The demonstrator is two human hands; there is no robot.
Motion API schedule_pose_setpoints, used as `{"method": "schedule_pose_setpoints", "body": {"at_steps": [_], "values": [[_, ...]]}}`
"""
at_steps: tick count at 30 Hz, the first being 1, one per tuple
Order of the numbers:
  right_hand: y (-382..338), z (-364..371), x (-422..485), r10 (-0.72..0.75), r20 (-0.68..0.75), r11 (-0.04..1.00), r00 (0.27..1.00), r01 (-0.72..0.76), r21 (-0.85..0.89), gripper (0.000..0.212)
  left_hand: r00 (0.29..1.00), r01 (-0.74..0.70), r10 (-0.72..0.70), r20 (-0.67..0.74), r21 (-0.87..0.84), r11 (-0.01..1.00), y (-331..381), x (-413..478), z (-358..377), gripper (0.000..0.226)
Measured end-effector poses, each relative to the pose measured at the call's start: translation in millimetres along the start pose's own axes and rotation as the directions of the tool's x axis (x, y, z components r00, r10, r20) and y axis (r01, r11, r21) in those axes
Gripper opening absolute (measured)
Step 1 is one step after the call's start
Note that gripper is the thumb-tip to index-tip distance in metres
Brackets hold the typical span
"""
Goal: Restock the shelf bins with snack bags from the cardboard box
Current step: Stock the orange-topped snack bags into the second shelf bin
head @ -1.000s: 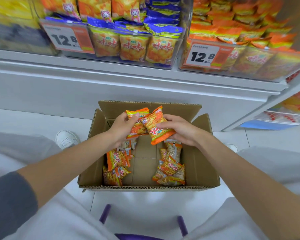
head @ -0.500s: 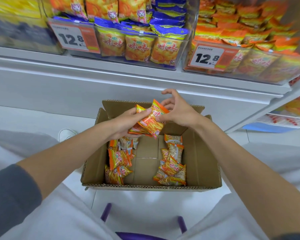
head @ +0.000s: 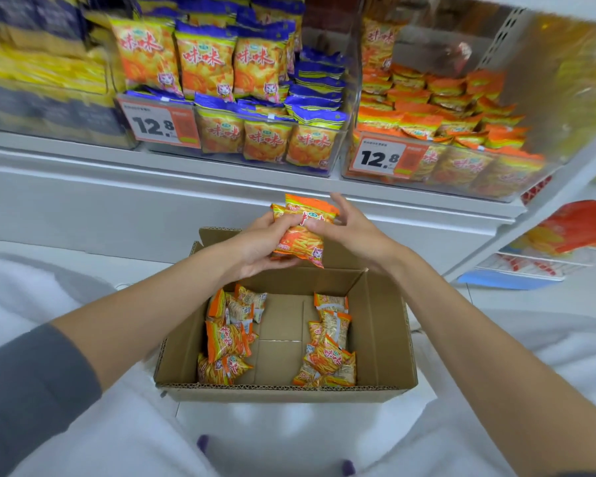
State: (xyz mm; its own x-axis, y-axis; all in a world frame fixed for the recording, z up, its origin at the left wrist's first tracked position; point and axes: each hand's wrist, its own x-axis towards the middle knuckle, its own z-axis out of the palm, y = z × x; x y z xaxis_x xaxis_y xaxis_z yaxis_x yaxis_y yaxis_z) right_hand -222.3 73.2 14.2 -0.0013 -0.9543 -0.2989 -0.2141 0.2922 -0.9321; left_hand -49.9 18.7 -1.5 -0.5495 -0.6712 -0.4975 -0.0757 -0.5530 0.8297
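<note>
Holding: left hand [head: 255, 247] grips a small stack of orange snack bags [head: 300, 237], fingers curled beneath, thumb across the front.
Right hand [head: 355, 232]: thumb rests on the top bag's face; the fingers stand loosely spread just beside the stack.
Stack position: in the air above the far edge of the cardboard box [head: 382, 339], below the shelf front.
Box contents: left cluster [head: 226, 339] and right cluster [head: 329, 354] of the same bags, bare cardboard between them.
Shelf: clear bin [head: 496, 187] of orange bags at upper right, price tag [head: 386, 158] on its front; blue-topped bags [head: 262, 134] in the next bin to the left.
</note>
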Motion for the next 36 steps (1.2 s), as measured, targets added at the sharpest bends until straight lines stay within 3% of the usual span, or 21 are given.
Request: {"method": "schedule_pose_setpoints", "body": {"at_steps": [3,6,8,12,15,16,18,20,22,25,30,34,36], "values": [[-9.0,4.7,-13.5,0.004,0.026,0.996,1.000,-0.006,0.089,0.044,0.995,-0.100,0.101,-0.016,0.061,0.993,13.9,-9.7,15.1,0.040],[-24.9,4.4,-23.8,-0.085,-0.150,0.991,0.985,0.099,0.089,0.033,0.962,-0.250,0.272,-0.022,0.331,0.910,34.1,-21.3,31.0,0.038],[-39.5,-2.4,-30.8,-0.121,-0.170,0.986,0.978,0.138,0.095,0.032,0.923,-0.357,0.382,0.041,0.457,0.815,54.7,-29.6,38.5,0.031],[-64.6,-31.3,-35.2,-0.135,-0.146,0.986,0.980,0.148,0.081,0.061,0.909,-0.398,0.391,0.140,0.564,0.723,92.8,-28.8,48.4,0.052],[-84.8,-56.5,-29.7,-0.145,-0.252,0.981,0.957,0.173,0.090,0.107,0.912,-0.398,0.368,0.180,0.598,0.696,120.0,-21.7,55.7,0.053],[-91.4,-65.7,-27.3,-0.168,-0.299,0.978,0.939,0.197,0.069,0.111,0.897,-0.427,0.399,0.191,0.611,0.666,129.4,-18.4,58.1,0.055],[-102.5,-86.9,-21.3,-0.189,-0.390,0.976,0.901,0.215,0.025,0.087,0.835,-0.477,0.534,0.133,0.659,0.582,146.2,-1.0,58.2,0.065],[-109.0,-111.0,-9.8,-0.218,-0.471,0.968,0.855,0.251,0.006,0.055,0.751,-0.487,0.659,0.042,0.709,0.510,160.8,27.0,55.5,0.056],[-112.0,-132.6,14.4,-0.222,-0.518,0.965,0.826,0.261,0.003,0.058,0.700,-0.483,0.714,-0.012,0.728,0.487,173.9,55.6,55.8,0.041],[-116.8,-153.2,65.1,-0.174,-0.578,0.977,0.797,0.214,0.001,0.079,0.696,-0.489,0.718,-0.005,0.729,0.479,187.9,88.8,59.3,0.032],[-128.2,-163.8,130.7,-0.124,-0.514,0.990,0.849,0.140,-0.008,0.058,0.697,-0.540,0.714,0.068,0.705,0.460,186.1,118.4,53.9,0.031],[-124.0,-167.1,157.4,-0.015,-0.556,0.997,0.831,0.056,0.056,0.043,0.658,-0.605,0.749,0.082,0.649,0.461,179.3,124.0,49.2,0.028],[-125.2,-165.9,162.5,-0.060,-0.557,0.995,0.828,0.093,0.031,0.028,0.655,-0.612,0.751,0.083,0.641,0.463,178.9,125.9,47.7,0.029]]}}
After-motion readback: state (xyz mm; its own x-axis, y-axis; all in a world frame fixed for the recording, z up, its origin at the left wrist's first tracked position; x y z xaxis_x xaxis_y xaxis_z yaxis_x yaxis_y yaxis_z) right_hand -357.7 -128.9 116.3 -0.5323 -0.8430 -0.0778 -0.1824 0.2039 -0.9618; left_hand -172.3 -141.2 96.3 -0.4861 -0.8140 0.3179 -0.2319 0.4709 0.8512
